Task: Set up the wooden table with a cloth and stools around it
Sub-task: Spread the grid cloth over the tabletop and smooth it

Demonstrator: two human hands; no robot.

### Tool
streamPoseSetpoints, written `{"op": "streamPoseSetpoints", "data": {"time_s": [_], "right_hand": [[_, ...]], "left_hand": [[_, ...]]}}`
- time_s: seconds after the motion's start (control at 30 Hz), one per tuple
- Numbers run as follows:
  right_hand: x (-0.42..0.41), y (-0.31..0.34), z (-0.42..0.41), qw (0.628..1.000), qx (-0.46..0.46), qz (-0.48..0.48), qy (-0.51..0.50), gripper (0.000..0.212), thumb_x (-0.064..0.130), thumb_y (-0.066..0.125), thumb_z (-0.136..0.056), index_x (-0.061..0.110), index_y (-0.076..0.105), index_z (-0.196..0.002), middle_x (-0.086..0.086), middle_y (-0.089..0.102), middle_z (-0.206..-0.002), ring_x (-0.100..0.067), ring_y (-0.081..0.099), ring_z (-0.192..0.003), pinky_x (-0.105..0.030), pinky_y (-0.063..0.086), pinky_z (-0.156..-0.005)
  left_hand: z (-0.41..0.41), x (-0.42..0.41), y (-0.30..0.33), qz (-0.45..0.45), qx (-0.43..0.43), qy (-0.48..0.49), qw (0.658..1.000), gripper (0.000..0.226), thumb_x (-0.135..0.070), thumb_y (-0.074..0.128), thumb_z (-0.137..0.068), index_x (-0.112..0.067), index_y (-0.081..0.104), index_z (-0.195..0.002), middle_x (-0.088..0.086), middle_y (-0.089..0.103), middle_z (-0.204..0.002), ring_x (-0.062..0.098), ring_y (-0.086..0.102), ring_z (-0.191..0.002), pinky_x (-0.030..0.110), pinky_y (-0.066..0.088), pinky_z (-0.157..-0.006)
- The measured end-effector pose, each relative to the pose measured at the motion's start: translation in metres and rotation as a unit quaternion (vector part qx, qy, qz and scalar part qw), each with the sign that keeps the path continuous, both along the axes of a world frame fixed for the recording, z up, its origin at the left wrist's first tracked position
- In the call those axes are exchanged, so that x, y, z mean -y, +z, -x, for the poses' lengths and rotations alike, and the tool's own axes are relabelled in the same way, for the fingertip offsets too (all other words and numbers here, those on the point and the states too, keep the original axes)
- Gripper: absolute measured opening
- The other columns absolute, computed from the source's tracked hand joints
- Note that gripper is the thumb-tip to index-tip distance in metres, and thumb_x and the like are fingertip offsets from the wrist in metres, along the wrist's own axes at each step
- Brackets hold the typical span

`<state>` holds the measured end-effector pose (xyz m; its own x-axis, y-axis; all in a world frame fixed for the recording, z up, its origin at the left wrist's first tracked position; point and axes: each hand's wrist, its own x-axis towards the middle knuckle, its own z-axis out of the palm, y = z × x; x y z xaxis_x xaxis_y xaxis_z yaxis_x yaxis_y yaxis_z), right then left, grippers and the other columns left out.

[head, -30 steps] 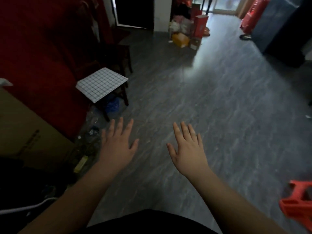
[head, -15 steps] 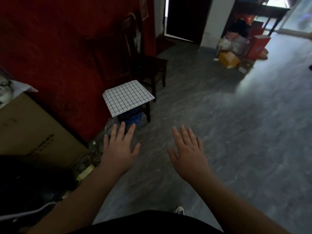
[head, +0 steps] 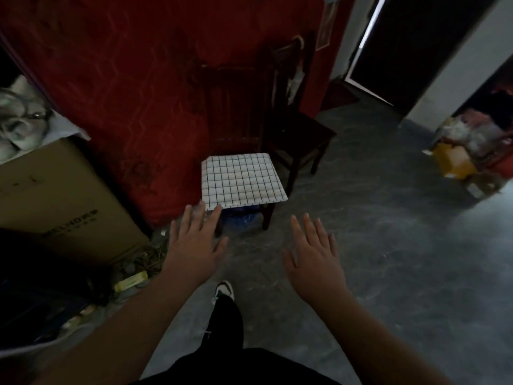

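A folded white cloth with a dark grid pattern (head: 242, 180) lies flat on the seat of a dark wooden chair (head: 268, 218) standing against a red wall. My left hand (head: 194, 245) is held out palm down with fingers spread, its fingertips just below the cloth's near left corner; touching or not, I cannot tell. My right hand (head: 313, 257) hovers open over the grey floor, to the right of the chair and apart from it. Neither hand holds anything. No table or stool is in view.
A second dark wooden chair (head: 299, 134) stands behind the first. A large cardboard box (head: 63, 201) fills the left, with clutter on the floor beside it. Boxes and bags (head: 466, 151) sit at the far right near a dark doorway (head: 410, 51). Grey floor (head: 388, 245) spreads right.
The view has swung left and closer to the chair with the checked cloth, which now sits just beyond my left fingertips. The red plastic stool seen earlier at the lower right has left view.
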<state>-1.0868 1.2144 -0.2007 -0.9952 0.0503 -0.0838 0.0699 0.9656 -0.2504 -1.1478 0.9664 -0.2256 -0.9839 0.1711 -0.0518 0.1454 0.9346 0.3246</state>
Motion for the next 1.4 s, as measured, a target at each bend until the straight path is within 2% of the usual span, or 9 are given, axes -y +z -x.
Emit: {"op": "streamPoseSetpoints", "data": {"time_s": [0.33, 0.6, 0.7, 0.83, 0.93, 1.1, 1.23, 1.33, 1.4], "right_hand": [[0.002, -0.034, 0.221, 0.999, 0.051, 0.006, 0.004, 0.068, 0.052, 0.028, -0.102, 0.033, -0.007, -0.157, 0.002, -0.011, -0.166, -0.018, -0.018, -0.151, -0.049, 0.001, -0.124], [-0.014, -0.066, 0.323, 0.994, 0.105, 0.028, 0.019, 0.069, 0.054, 0.028, -0.101, 0.037, -0.01, -0.156, 0.003, -0.011, -0.166, -0.019, -0.021, -0.149, -0.051, 0.0, -0.124], [-0.033, -0.093, 0.364, 0.991, 0.121, 0.038, 0.031, 0.069, 0.055, 0.029, -0.101, 0.036, -0.008, -0.156, 0.003, -0.011, -0.166, -0.02, -0.018, -0.151, -0.05, 0.0, -0.124], [-0.057, -0.151, 0.425, 0.985, 0.15, 0.048, 0.071, 0.072, 0.052, 0.032, -0.099, 0.036, -0.01, -0.156, 0.001, -0.013, -0.166, -0.02, -0.019, -0.151, -0.048, -0.002, -0.123], [-0.067, -0.21, 0.464, 0.979, 0.169, 0.042, 0.108, 0.072, 0.051, 0.035, -0.1, 0.035, -0.007, -0.156, 0.002, -0.012, -0.166, -0.02, -0.018, -0.151, -0.047, -0.001, -0.124], [-0.062, -0.323, 0.505, 0.963, 0.187, -0.002, 0.196, 0.075, 0.05, 0.037, -0.098, 0.032, -0.006, -0.157, 0.001, -0.013, -0.165, -0.023, -0.016, -0.152, -0.051, 0.008, -0.124], [-0.052, -0.401, 0.506, 0.944, 0.195, -0.015, 0.267, 0.079, 0.05, 0.043, -0.097, 0.029, -0.002, -0.158, -0.002, -0.013, -0.166, -0.024, -0.017, -0.151, -0.052, 0.006, -0.123], [-0.047, -0.441, 0.505, 0.929, 0.201, -0.041, 0.309, 0.09, 0.057, 0.048, -0.093, 0.026, -0.004, -0.159, -0.005, -0.015, -0.166, -0.027, -0.017, -0.152, -0.055, 0.004, -0.123], [-0.044, -0.46, 0.506, 0.922, 0.211, -0.065, 0.317, 0.099, 0.061, 0.052, -0.088, 0.025, -0.008, -0.158, -0.006, -0.017, -0.165, -0.029, -0.017, -0.151, -0.057, 0.004, -0.122]], "left_hand": [[0.204, 0.01, -0.036, 0.01, 0.048, -0.004, 0.999, 0.07, -0.056, 0.034, -0.098, -0.039, -0.001, -0.156, 0.003, -0.001, -0.166, 0.027, -0.009, -0.151, 0.054, 0.004, -0.121], [0.31, -0.014, -0.056, -0.003, 0.092, 0.02, 0.996, 0.07, -0.055, 0.034, -0.099, -0.038, -0.004, -0.155, 0.002, -0.004, -0.166, 0.025, -0.01, -0.151, 0.054, 0.007, -0.121], [0.341, -0.026, -0.078, -0.016, 0.11, 0.042, 0.993, 0.07, -0.05, 0.04, -0.099, -0.037, 0.0, -0.156, 0.001, 0.0, -0.166, 0.027, -0.002, -0.152, 0.054, 0.012, -0.12], [0.387, -0.038, -0.129, -0.006, 0.089, 0.047, 0.995, 0.069, -0.041, 0.048, -0.099, -0.031, 0.013, -0.157, 0.003, 0.009, -0.165, 0.028, 0.01, -0.151, 0.053, 0.017, -0.117], [0.41, -0.042, -0.188, 0.028, 0.098, 0.052, 0.993, 0.069, -0.046, 0.043, -0.096, -0.028, 0.017, -0.157, 0.008, 0.015, -0.164, 0.032, 0.014, -0.15, 0.055, 0.019, -0.117], [0.432, -0.058, -0.3, 0.045, 0.122, 0.062, 0.99, 0.076, -0.045, 0.05, -0.094, -0.03, 0.01, -0.157, 0.005, 0.006, -0.166, 0.027, 0.001, -0.152, 0.053, 0.014, -0.119], [0.43, -0.062, -0.384, 0.064, 0.137, 0.0, 0.989, 0.082, -0.057, 0.048, -0.091, -0.028, 0.009, -0.158, 0.006, 0.006, -0.166, 0.027, -0.002, -0.152, 0.055, 0.012, -0.12], [0.421, -0.062, -0.425, 0.086, 0.148, -0.057, 0.984, 0.092, -0.069, 0.04, -0.085, -0.028, 0.001, -0.157, 0.007, 0.002, -0.166, 0.029, -0.007, -0.152, 0.058, 0.008, -0.12], [0.414, -0.06, -0.445, 0.112, 0.158, -0.087, 0.977, 0.104, -0.074, 0.045, -0.077, -0.03, -0.005, -0.157, 0.008, -0.004, -0.166, 0.031, -0.009, -0.151, 0.061, 0.006, -0.118]]}}
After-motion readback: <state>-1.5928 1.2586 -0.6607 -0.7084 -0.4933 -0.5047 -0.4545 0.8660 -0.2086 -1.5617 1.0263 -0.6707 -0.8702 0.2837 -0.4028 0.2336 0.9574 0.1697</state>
